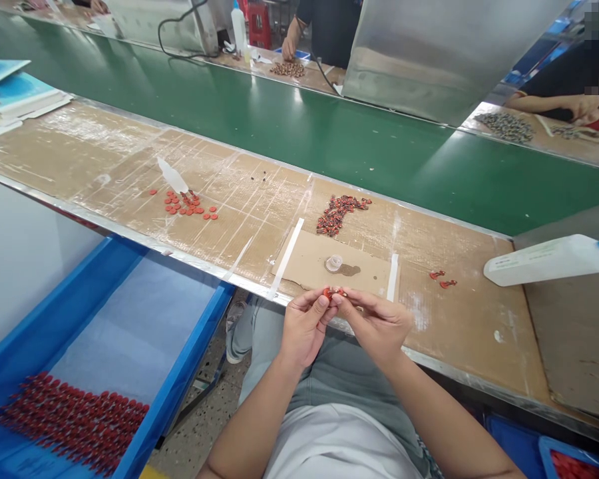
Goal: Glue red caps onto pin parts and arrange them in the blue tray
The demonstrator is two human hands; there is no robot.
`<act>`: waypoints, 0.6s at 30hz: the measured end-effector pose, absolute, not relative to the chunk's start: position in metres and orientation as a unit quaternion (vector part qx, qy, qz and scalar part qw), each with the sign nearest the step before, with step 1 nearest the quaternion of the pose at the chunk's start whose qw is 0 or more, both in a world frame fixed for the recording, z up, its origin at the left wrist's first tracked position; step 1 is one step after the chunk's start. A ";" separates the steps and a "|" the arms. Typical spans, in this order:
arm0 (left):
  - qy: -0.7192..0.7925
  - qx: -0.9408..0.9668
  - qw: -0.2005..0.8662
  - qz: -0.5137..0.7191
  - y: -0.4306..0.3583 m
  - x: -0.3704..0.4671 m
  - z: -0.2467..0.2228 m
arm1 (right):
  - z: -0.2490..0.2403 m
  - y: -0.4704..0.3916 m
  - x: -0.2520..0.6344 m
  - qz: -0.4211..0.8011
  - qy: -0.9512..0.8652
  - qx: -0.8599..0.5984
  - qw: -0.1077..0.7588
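At the table's front edge my left hand (304, 327) pinches a small red disc (326, 293). My right hand (378, 322) pinches a small red and dark piece (340, 293) that meets the disc; their exact shapes are partly hidden by my fingers. Just beyond my hands, a small clear cup (334, 263) stands on a taped cardboard sheet (302, 256), beside a dark wet stain. Behind it lies a pile of small red and dark pieces (337, 214). Several loose red discs (184, 207) lie to the left, near a white pointed bottle (172, 175).
Two joined pieces (443, 279) and a lying white bottle (544, 261) are on the right. A green conveyor belt (259, 113) runs behind the table. At lower left, a blue tray (190, 332) holds rows of red pieces. Co-workers' hands (290, 46) are across the belt.
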State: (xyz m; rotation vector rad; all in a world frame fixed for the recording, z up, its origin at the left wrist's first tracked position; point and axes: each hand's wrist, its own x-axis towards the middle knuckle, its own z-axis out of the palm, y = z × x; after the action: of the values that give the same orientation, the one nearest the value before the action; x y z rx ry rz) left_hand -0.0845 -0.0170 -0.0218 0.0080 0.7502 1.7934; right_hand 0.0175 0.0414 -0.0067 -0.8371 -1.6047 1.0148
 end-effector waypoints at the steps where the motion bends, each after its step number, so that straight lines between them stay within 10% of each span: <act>1: 0.319 0.006 0.563 0.763 -0.017 -0.084 -0.022 | -0.007 0.041 0.018 0.419 -0.668 -0.347 0.508; 18: 0.359 0.043 0.539 0.761 -0.016 -0.084 -0.013 | -0.005 0.046 0.025 0.386 -0.700 -0.341 0.495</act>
State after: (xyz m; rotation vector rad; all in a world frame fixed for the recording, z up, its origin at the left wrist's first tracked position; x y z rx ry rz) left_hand -0.0841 -0.0160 -0.0126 0.1013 0.8544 1.8099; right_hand 0.0254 0.0461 -0.0054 -0.8272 -1.6961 0.9357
